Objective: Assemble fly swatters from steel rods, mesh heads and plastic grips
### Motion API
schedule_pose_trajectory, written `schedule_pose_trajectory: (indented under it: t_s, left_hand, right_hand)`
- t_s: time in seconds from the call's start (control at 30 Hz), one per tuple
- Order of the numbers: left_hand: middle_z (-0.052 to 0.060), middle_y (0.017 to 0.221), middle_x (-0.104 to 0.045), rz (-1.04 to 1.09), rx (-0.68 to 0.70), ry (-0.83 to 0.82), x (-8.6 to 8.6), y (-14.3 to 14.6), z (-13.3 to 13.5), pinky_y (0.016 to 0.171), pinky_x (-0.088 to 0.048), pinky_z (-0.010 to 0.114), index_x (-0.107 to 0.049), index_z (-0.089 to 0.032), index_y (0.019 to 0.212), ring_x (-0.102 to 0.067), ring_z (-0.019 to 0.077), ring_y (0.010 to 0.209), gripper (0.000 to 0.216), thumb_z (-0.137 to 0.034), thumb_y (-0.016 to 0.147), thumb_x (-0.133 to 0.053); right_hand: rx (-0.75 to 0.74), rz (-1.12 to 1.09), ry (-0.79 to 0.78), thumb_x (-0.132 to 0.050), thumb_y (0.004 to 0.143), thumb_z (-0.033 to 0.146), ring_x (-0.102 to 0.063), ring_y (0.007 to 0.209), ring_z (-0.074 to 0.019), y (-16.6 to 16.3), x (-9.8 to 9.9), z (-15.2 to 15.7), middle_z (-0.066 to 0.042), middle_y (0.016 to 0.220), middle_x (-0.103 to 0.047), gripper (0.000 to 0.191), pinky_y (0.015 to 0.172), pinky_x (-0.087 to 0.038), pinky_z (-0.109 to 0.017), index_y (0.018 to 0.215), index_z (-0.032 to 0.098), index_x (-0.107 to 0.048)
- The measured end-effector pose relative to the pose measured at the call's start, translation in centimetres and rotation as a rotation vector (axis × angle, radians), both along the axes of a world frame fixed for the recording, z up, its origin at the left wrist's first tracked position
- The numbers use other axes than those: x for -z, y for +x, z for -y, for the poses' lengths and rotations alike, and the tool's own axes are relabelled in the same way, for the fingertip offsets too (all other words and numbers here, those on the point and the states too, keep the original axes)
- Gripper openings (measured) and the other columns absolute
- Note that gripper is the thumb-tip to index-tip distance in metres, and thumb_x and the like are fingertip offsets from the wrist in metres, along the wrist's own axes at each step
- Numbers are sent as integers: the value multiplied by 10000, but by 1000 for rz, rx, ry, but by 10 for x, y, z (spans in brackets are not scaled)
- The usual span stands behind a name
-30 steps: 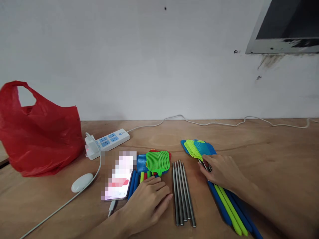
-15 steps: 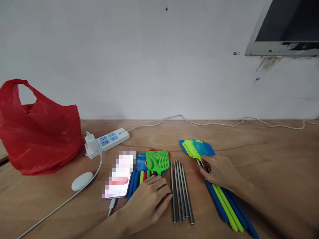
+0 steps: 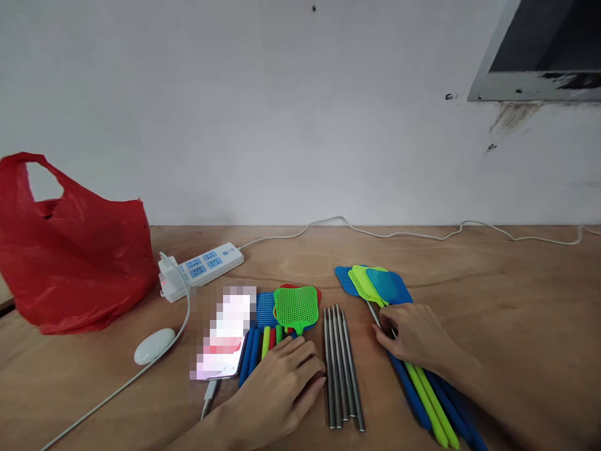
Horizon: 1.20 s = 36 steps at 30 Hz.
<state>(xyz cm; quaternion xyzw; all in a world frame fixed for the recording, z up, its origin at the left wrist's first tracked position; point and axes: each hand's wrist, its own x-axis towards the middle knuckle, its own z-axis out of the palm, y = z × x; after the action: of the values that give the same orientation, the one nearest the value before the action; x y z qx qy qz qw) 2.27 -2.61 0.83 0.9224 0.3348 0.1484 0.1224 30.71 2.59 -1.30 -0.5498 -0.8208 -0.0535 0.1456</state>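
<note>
My left hand [image 3: 284, 382] lies loosely over the handles of a group of fly swatters, its fingers slightly bent and gripping nothing visible. The green mesh head [image 3: 295, 308] tops that group, with red and blue heads partly covered. Several metal rods [image 3: 342, 369] lie side by side just right of this hand. At the right, my right hand [image 3: 416, 332] has thumb and fingers around the thin shafts of a second group of fly swatters [image 3: 370, 285]. Their blue and yellow-green heads are fanned out beyond it, and their long handles [image 3: 429, 401] pass under the wrist. The fingertips' contact is partly hidden.
A phone [image 3: 225, 338], partly blurred, lies left of the swatters on a charging cable. Farther left are a white mouse-shaped object [image 3: 154, 346], a power strip [image 3: 213, 263] and a red plastic bag [image 3: 79, 263]. A white cord [image 3: 399, 235] runs along the wall.
The right group's heads have spread wider, and my right hand has shifted slightly right and down along the shafts. My left hand stays in place; the view has shifted a little.
</note>
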Motion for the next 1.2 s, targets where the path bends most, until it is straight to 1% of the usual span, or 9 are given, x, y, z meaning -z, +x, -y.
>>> schedule_pose_trajectory:
  t_s: [0.2, 0.4, 0.47, 0.57, 0.7, 0.83, 0.97, 1.1, 1.2]
  left_hand:
    - [46, 938, -639, 25, 9, -10, 2, 0, -1, 885, -487, 371, -609, -195, 956, -600, 218, 895, 160, -151, 976, -456]
    - [44, 951, -637, 17, 12, -27, 3, -1, -2, 907, -480, 388, -605, -201, 979, -597, 224, 912, 171, -157, 990, -440]
    - [44, 954, -636, 14, 11, -31, 3, -1, -2, 895, -483, 383, -605, -202, 977, -595, 224, 911, 167, -158, 989, -444]
    - [42, 959, -635, 7, 8, -32, 2, -1, -1, 888, -481, 384, -605, -203, 977, -591, 227, 916, 164, -151, 986, -450]
    - [42, 962, -632, 2, 11, -30, 1, 0, -1, 881, -475, 379, -596, -201, 952, -587, 227, 923, 156, -150, 986, -452]
    - [49, 974, -626, -13, 8, -46, 1, 0, -1, 866, -470, 384, -592, -195, 959, -575, 231, 924, 166, -153, 992, -435]
    - [49, 989, -622, -20, 8, -59, 1, -1, -2, 884, -464, 400, -591, -195, 968, -568, 237, 944, 165, -158, 998, -432]
    - [44, 1006, -621, -12, 11, -70, 1, -2, -2, 908, -458, 401, -594, -207, 1014, -565, 237, 960, 161, -150, 994, -444]
    - [42, 1004, -618, -17, 15, -76, 2, -2, -2, 917, -454, 404, -589, -209, 1020, -563, 236, 954, 155, -141, 988, -452]
  right_hand:
    - [32, -38, -20, -606, 804, 324, -604, 559, -187, -5, 2, 2, -7, 541, -635, 254, 537, -249, -290, 574, 221, -575]
    - [51, -20, -7, -551, 888, 385, -614, 578, -175, -10, -1, 7, 3, 585, -653, 320, 536, -244, -288, 614, 220, -541]
    - [83, -5, 18, -520, 911, 358, -628, 596, -185, -8, -2, 7, -3, 629, -665, 273, 540, -234, -288, 678, 219, -554]
    - [149, 29, 54, -505, 911, 298, -652, 630, -216, -3, -6, 4, -26, 714, -686, 166, 533, -194, -294, 783, 210, -562]
    - [208, 88, 55, -506, 901, 274, -669, 640, -240, 1, -9, 2, -41, 767, -698, 110, 515, -155, -295, 821, 206, -539]
    - [265, 151, 42, -499, 903, 260, -679, 624, -255, 3, -11, 4, -49, 723, -698, 113, 506, -120, -302, 806, 209, -527]
    - [322, 195, 34, -508, 903, 295, -685, 598, -271, 5, -13, 3, -78, 698, -706, 132, 509, -90, -311, 820, 201, -549]
    - [326, 210, 3, -506, 907, 326, -691, 622, -290, 5, -12, 1, -84, 678, -707, 167, 511, -96, -310, 817, 204, -576]
    - [315, 210, -25, -508, 905, 341, -685, 628, -289, 6, -11, 0, -82, 670, -700, 203, 512, -110, -309, 770, 208, -582]
